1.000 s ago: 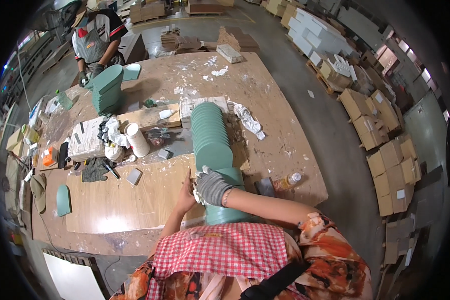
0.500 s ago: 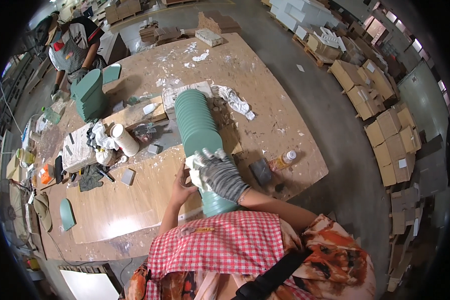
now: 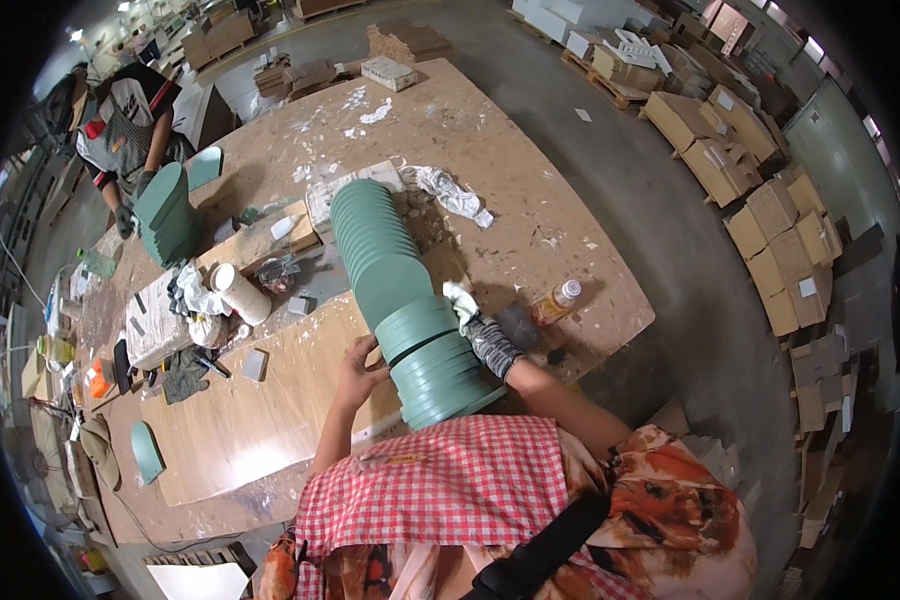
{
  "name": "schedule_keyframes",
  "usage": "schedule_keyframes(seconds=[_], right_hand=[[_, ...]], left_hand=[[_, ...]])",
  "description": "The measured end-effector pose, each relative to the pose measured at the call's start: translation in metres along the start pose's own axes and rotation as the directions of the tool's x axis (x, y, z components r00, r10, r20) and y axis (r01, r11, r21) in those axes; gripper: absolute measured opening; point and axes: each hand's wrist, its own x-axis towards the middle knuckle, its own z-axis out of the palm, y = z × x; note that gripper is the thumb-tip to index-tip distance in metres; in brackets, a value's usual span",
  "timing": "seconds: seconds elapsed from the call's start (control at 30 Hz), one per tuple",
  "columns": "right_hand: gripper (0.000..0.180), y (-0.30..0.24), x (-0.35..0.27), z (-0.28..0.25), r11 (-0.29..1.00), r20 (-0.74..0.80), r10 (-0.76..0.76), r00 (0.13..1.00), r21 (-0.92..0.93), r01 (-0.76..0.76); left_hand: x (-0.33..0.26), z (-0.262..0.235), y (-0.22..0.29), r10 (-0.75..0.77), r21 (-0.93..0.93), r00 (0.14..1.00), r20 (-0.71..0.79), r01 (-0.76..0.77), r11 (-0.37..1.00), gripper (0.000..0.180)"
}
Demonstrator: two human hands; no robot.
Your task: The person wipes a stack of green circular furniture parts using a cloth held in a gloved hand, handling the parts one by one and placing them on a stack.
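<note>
Right hand, fingers clamped on white cloth, had crossed the green stack at the table's near edge; left hand had fingers apart. A bottle near the right corner held amber liquid.

Green stack (long) bars crossing; leftward is open.

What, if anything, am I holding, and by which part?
Your right hand apparently holds a whitish cloth at the green stack; the gripped part is hidden. Your left hand is beside the stack; whether it grips cannot be told.
</note>
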Motion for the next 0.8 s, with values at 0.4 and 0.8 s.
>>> schedule_keyframes(seconds=[0.4,0.8], right_hand=[[0.039,-0.096,-0.046,0.044,0.854,-0.071,-0.520,0.851,-0.046,0.518],[0.037,-0.125,-0.041,0.155,-0.432,0.575,-0.150,0.804,-0.770,0.470]], left_hand=[[0.005,0.000,-0.004,-0.009,-0.005,1.000,0.006,0.009,1.000,0.062],[-0.001,0.000,-0.008,0.033,0.093,0.993,-0.115,-0.023,0.995,0.043]])
